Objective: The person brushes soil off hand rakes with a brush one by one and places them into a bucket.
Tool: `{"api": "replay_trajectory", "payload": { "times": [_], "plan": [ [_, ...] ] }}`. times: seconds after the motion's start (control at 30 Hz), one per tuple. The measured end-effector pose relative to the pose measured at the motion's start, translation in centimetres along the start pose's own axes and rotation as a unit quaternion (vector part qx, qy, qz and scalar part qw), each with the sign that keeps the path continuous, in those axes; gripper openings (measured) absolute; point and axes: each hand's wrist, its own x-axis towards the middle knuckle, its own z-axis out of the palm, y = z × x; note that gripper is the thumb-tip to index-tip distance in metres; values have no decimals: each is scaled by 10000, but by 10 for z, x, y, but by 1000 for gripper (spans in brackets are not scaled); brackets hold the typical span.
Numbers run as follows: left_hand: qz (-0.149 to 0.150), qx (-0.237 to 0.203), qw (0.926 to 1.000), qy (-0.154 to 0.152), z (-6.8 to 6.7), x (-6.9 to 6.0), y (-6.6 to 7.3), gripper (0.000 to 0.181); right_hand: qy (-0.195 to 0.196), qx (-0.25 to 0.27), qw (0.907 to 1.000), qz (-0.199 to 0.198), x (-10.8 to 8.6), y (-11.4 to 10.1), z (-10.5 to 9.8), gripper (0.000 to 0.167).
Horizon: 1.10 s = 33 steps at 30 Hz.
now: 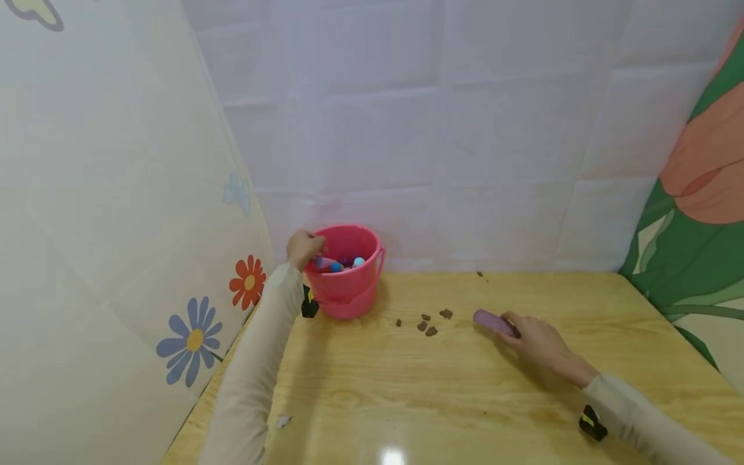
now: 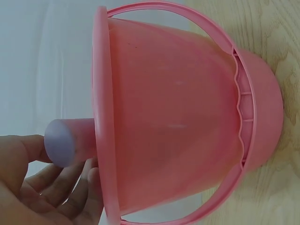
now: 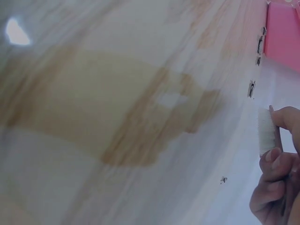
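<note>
A pink bucket [image 1: 349, 294] stands at the back left of the table. My left hand [image 1: 306, 248] is at its rim and pinches a small lavender-and-pink cylinder [image 2: 61, 140], whose far end is hidden behind the rim. Inside the bucket, blue [image 1: 336, 267] and light blue rounded pieces [image 1: 358, 262] show. On the right, my right hand [image 1: 537, 342] grips a purple brush [image 1: 494, 323] just above the table. White bristles [image 3: 266, 131] show in the right wrist view. Several brown crumbs [image 1: 431, 331] lie between bucket and brush.
The bucket's handle [image 1: 380, 265] hangs down its side. A pale grey scrap [image 1: 283, 421] lies near the front left of the wooden table [image 1: 407, 387]. A white sheet [image 1: 494, 161] stands behind, with flower-printed sheets [image 1: 196, 339] at both sides.
</note>
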Motion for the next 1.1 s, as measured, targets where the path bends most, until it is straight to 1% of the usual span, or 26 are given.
{"api": "replay_trajectory", "payload": {
  "times": [0.13, 0.23, 0.3, 0.53, 0.77, 0.97, 1.1],
  "plan": [
    [21, 16, 10000, 81, -1, -1, -3, 34, 2, -21, 10000, -26, -1, -1, 0, 40],
    [81, 135, 9997, 212, -2, -2, -2, 36, -6, -19, 10000, -4, -1, -1, -2, 41],
    [144, 138, 9994, 271, -2, -2, -1, 36, -23, 5, 10000, 30, -1, -1, -3, 42],
    [389, 171, 9987, 268, -5, -6, 0, 34, -111, -45, 9998, 172, -1, 2, -5, 42],
    [402, 178, 9984, 350, -5, -6, -1, 32, -79, -127, 9997, 199, -2, 5, -6, 42],
    [453, 225, 9979, 409, -7, -9, 1, 31, -202, -164, 9991, 345, -4, 11, -7, 45],
    [535, 158, 9974, 463, -8, -11, 4, 31, -268, -87, 9989, 380, -5, 14, -9, 50]
  ]
}}
